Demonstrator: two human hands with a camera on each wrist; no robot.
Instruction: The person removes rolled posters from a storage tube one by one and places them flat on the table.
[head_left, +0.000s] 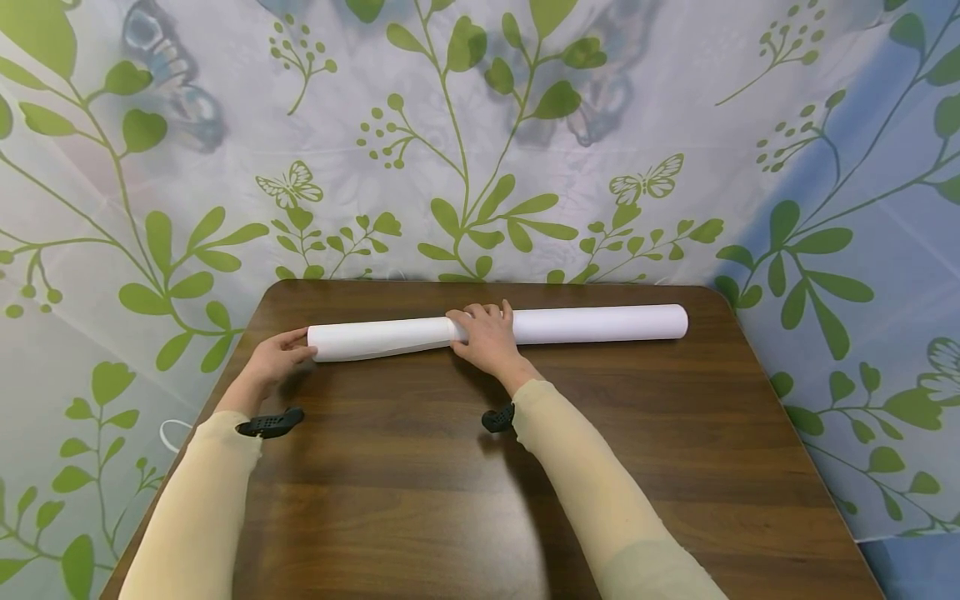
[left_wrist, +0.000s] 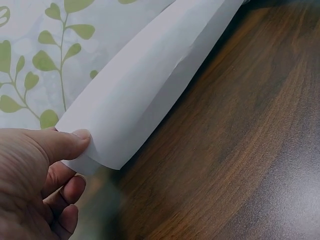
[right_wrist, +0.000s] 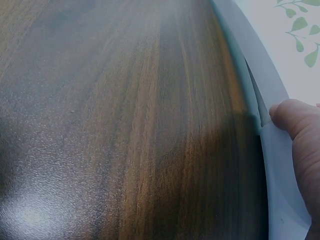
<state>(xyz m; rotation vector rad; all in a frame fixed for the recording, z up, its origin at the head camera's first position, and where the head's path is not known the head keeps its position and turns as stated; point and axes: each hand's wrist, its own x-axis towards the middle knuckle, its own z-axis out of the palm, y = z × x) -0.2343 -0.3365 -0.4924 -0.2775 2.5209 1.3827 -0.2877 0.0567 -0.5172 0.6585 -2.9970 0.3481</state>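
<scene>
The fingers of your left hand pinch the open end of a white paper roll, thumb on the outside and index finger behind the rim; the other fingertips curl loosely below. Your right hand grips the roll around its middle, fingers spread over the top and thumb against the near side. Beside that thumb a paper edge stands slightly gapped; you cannot tell from here whether this is one sheet or two.

The roll lies crosswise near the far edge of the brown wood-grain desk, its right end free. Left of your right hand the paper looks flatter, with a crease along its near side. Black straps circle both your wrists at the cream sleeves. Beyond the desk hangs a pale cloth printed with green leaves and butterflies.
</scene>
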